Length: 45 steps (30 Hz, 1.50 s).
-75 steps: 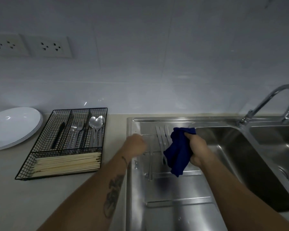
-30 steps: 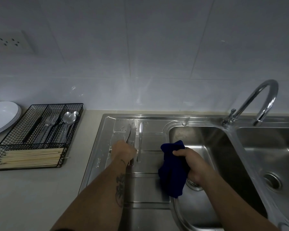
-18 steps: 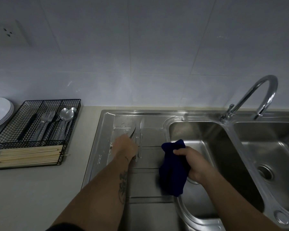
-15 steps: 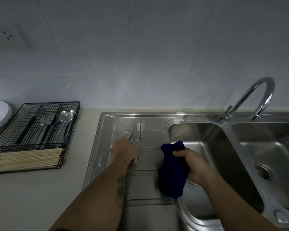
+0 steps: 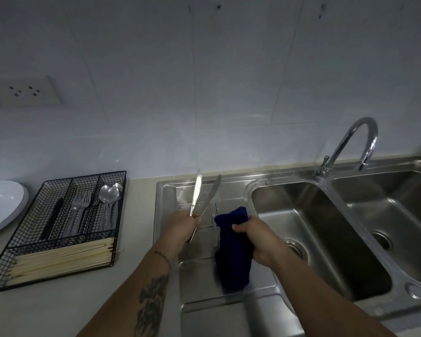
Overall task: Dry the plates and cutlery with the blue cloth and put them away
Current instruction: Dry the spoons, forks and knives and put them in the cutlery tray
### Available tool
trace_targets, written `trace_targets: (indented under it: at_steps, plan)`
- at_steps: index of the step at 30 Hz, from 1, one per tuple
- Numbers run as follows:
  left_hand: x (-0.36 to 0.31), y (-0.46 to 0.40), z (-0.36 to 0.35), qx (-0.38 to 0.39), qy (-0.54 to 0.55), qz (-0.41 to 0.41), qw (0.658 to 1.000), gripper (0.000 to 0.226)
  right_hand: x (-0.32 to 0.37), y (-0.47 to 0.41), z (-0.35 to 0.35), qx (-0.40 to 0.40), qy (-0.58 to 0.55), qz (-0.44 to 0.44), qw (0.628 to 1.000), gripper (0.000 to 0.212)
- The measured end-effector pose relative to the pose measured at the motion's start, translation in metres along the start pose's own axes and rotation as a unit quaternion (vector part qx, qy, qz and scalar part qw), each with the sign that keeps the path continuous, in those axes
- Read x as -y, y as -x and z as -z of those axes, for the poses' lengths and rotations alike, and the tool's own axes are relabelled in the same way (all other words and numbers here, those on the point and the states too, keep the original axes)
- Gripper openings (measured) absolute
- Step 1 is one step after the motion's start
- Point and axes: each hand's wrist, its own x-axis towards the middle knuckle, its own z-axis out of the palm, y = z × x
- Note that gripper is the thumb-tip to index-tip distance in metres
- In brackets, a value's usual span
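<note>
My left hand [image 5: 181, 226] grips two steel table knives [image 5: 197, 190] by their handles and holds them raised over the sink's drainboard [image 5: 170, 200], blades pointing up and away. My right hand [image 5: 254, 235] holds the bunched blue cloth [image 5: 233, 251] just to the right of the knives, and the cloth hangs down over the drainboard. A black wire cutlery tray [image 5: 34, 242] on the counter to the left holds forks, spoons, a dark-handled utensil and chopsticks. A stack of white plates [image 5: 3, 205] lies at the far left edge.
A double steel sink [image 5: 326, 190] with a curved tap [image 5: 350, 142] fills the right side. The beige counter [image 5: 136, 215] runs between tray and drainboard. A tiled wall with a socket plate [image 5: 24, 91] stands behind.
My left hand has closed on the knives that lay on the drainboard and lifted them, blades up. My right hand has kept hold of the blue cloth beside them.
</note>
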Motion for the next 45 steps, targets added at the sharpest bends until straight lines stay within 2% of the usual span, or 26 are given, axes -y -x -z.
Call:
trace_targets:
  at_steps: [5,7,9,12,16,19,23,27,30,34,38,43,45]
  plan:
    - [-0.008,0.019,0.012,0.073,0.016,-0.058,0.996,0.02,-0.003,0.012,-0.032,0.022,-0.074,0.026,0.997,0.029]
    - [-0.009,0.025,0.017,0.101,0.013,-0.062,0.993,0.019,-0.005,0.015,-0.043,0.022,-0.092,0.054,0.994,0.039]
    - [-0.011,0.031,0.023,0.108,-0.011,-0.067,0.992,0.012,-0.006,0.018,-0.055,-0.015,-0.088,0.09,0.992,0.043]
    - [-0.016,0.039,0.027,0.132,-0.028,-0.069,0.988,0.011,-0.009,0.027,-0.067,-0.09,-0.058,0.145,0.984,0.037]
    - [-0.025,0.052,0.028,0.17,0.027,-0.027,0.985,0.012,-0.004,0.038,-0.067,-0.144,-0.034,0.19,0.971,0.033]
    - [-0.031,0.059,0.024,0.17,0.063,-0.019,0.983,0.021,0.0,0.046,-0.06,-0.158,0.01,0.199,0.967,0.035]
    - [-0.032,0.058,0.023,0.159,-0.05,-0.115,0.979,0.03,0.003,0.056,-0.051,-0.138,0.046,0.207,0.967,0.037]
    - [-0.03,0.061,0.019,0.123,-0.082,-0.177,0.973,0.014,0.007,0.063,-0.046,-0.133,0.029,0.218,0.967,0.035]
    - [-0.032,0.062,0.015,0.107,-0.078,-0.186,0.974,0.011,0.009,0.065,-0.045,-0.122,0.019,0.216,0.968,0.033]
    - [-0.032,0.064,0.015,0.124,-0.077,-0.174,0.974,0.011,0.009,0.064,-0.046,-0.109,0.018,0.217,0.97,0.034]
    - [-0.027,0.067,0.012,0.151,-0.084,-0.16,0.972,0.005,0.009,0.061,-0.046,-0.132,0.005,0.231,0.964,0.032]
    - [-0.025,0.074,0.004,0.168,-0.119,-0.179,0.962,0.008,0.012,0.056,-0.044,-0.132,-0.033,0.228,0.964,0.028]
    - [-0.027,0.077,0.003,0.159,-0.107,-0.184,0.964,0.008,0.015,0.057,-0.042,-0.105,-0.047,0.21,0.971,0.031]
